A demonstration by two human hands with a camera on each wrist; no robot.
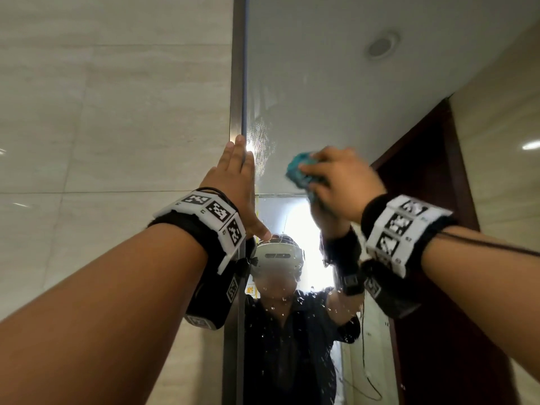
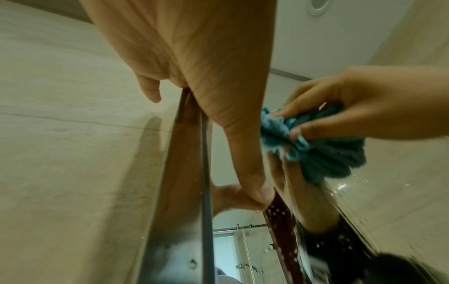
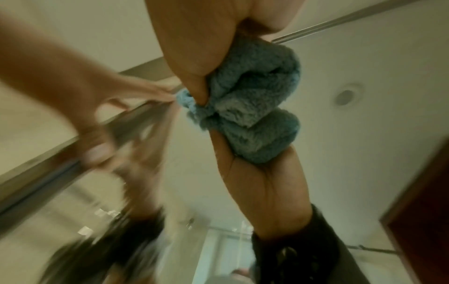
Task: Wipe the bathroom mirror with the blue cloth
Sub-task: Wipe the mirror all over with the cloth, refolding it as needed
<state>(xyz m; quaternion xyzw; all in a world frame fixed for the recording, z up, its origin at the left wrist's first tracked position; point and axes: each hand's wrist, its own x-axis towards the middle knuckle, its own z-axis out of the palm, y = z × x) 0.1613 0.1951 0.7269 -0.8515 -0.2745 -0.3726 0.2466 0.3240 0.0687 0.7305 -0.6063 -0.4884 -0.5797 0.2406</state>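
The mirror (image 1: 321, 83) fills the right of the head view, wet with droplets and smears near its left edge. My right hand (image 1: 342, 176) grips a bunched blue cloth (image 1: 301, 168) and holds it against the glass. The cloth (image 3: 255, 100) is wadded between thumb and fingers in the right wrist view, with its reflection just below. My left hand (image 1: 236, 176) lies flat with straight fingers on the mirror's left edge, over the metal frame (image 1: 238, 83). In the left wrist view, the left hand's fingertips (image 2: 257, 184) press the glass beside the cloth (image 2: 279, 126).
A beige tiled wall (image 1: 102, 112) runs left of the frame. The mirror reflects a dark red door (image 1: 432, 185), a ceiling light (image 1: 380, 46) and a person in dark clothes wearing a white headset (image 1: 277, 255). Water drops speckle the lower glass (image 1: 292, 311).
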